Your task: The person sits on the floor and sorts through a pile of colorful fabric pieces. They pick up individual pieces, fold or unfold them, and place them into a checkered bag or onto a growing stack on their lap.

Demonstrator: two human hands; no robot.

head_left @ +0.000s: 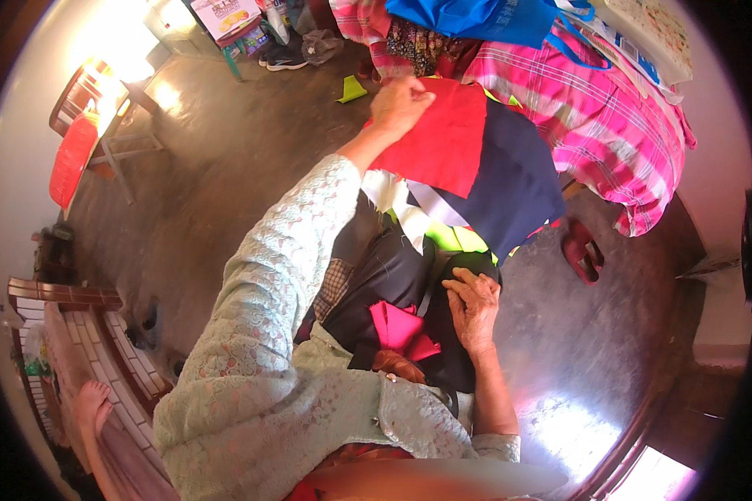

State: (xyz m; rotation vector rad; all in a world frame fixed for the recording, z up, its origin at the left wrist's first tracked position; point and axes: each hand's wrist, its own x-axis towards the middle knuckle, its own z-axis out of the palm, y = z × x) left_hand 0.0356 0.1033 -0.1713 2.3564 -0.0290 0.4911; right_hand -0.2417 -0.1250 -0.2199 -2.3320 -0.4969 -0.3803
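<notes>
My left hand reaches forward, fingers bent and closed at the upper left edge of a red cloth piece. Under and beside the red cloth spreads a dark navy cloth piece. White strips and bright yellow-green cloth stick out below them, above my knees. My right hand lies on my dark trousers, its fingers slightly bent and apart, with nothing seen in it. A folded bright pink cloth piece rests in my lap. What supports the cloth pile is mostly hidden.
Pink plaid cloth drapes ahead at the right, with a blue bag on top. A yellow-green scrap and a maroon sandal lie on the floor. Another person's bare foot shows at the lower left, near a tiled ledge.
</notes>
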